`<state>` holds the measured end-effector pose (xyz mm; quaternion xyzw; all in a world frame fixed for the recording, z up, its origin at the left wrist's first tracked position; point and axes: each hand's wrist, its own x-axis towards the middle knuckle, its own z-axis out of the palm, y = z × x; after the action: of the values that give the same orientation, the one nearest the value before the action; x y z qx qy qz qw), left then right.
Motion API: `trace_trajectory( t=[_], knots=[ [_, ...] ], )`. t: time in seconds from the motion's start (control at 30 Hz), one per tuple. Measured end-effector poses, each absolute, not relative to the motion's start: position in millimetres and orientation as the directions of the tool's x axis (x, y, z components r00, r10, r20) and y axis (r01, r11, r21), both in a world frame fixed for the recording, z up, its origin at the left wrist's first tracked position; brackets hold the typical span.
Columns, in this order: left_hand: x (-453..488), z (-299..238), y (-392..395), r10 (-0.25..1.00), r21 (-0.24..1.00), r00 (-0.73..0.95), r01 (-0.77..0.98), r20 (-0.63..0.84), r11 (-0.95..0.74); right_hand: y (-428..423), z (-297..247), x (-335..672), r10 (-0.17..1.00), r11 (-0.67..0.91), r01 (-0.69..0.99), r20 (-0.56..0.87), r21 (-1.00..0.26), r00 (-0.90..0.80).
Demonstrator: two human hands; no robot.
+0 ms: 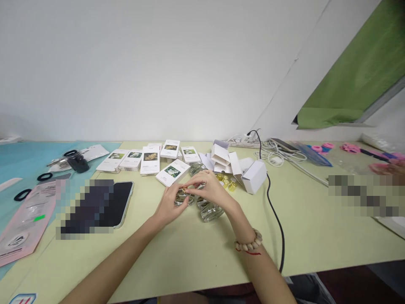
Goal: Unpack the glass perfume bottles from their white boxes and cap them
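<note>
A small clear glass bottle (180,197) with a gold-coloured top stands between my hands. My left hand (169,204) is closed around its side, thumb in front. My right hand (209,188) pinches at the gold top from above; whether a separate piece is in those fingertips is hidden. More clear glass bottles (210,210) lie in a cluster under and beside my right wrist. Several gold caps (232,184) are heaped just beyond. Behind my hands rests a white printed box (172,172) with a flower picture.
More printed boxes (150,160) spread to the left, and opened white cartons (255,177) pile up on the right. A dark phone (122,202) lies at left. The black cable (272,207) crosses the table. Another person's hand (387,169) shows at far right.
</note>
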<state>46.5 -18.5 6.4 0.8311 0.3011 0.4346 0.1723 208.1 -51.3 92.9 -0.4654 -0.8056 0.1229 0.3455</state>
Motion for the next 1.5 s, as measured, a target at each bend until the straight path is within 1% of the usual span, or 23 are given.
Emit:
trace_trajectory(
  t=[0.07,0.1,0.17,0.23,0.3,0.37,0.43,0.5,0.57,0.63,0.77,0.9,1.2,1.3,1.4,1.5],
  knots=[
    [46,5,-18,0.657,0.543,0.440,0.369,0.613,-0.754,-53,96,214,0.860,0.502,0.610,0.430,-0.613,-0.276],
    [46,4,-18,0.664,0.542,0.435,0.384,0.609,-0.748,-52,97,219,0.877,0.469,0.576,0.427,-0.669,-0.218],
    [45,2,-18,0.677,0.537,0.421,0.413,0.604,-0.735,-49,97,233,0.900,0.391,0.521,0.435,-0.759,-0.041],
    [45,1,-18,0.683,0.530,0.419,0.433,0.598,-0.729,-44,93,252,0.870,0.295,0.548,0.458,-0.783,0.185],
    [45,1,-18,0.689,0.527,0.422,0.446,0.589,-0.724,-40,86,270,0.805,0.125,0.669,0.469,-0.732,0.363],
    [46,2,-19,0.700,0.533,0.424,0.456,0.575,-0.713,-38,79,286,0.776,-0.075,0.765,0.444,-0.640,0.447],
    [46,3,-19,0.711,0.545,0.419,0.458,0.565,-0.703,-40,75,297,0.772,-0.216,0.796,0.400,-0.566,0.494],
    [46,3,-20,0.717,0.555,0.409,0.455,0.564,-0.696,-43,74,302,0.754,-0.306,0.793,0.375,-0.527,0.540],
    [46,3,-19,0.721,0.557,0.402,0.459,0.564,-0.692,-45,74,303,0.745,-0.372,0.794,0.355,-0.482,0.564],
    [47,2,-18,0.726,0.553,0.397,0.472,0.562,-0.687,-46,75,301,0.776,-0.404,0.806,0.305,-0.433,0.552],
    [49,1,-17,0.718,0.537,0.390,0.482,0.576,-0.692,-46,75,295,0.848,-0.418,0.847,0.193,-0.329,0.494],
    [49,0,-16,0.718,0.535,0.393,0.483,0.575,-0.693,-44,73,291,0.852,-0.453,0.858,0.166,-0.243,0.496],
    [49,0,-17,0.714,0.536,0.395,0.477,0.578,-0.697,-39,67,289,0.831,-0.500,0.841,0.158,-0.206,0.533],
    [48,2,-18,0.730,0.560,0.395,0.470,0.558,-0.683,-37,64,288,0.833,-0.500,0.843,0.156,-0.199,0.531],
    [46,5,-20,0.724,0.597,0.373,0.410,0.580,-0.689,-36,60,285,0.843,-0.496,0.847,0.128,-0.192,0.522],
    [45,9,-23,0.678,0.604,0.323,0.308,0.661,-0.735,-35,57,283,0.850,-0.490,0.853,0.118,-0.181,0.513]
  ],
)
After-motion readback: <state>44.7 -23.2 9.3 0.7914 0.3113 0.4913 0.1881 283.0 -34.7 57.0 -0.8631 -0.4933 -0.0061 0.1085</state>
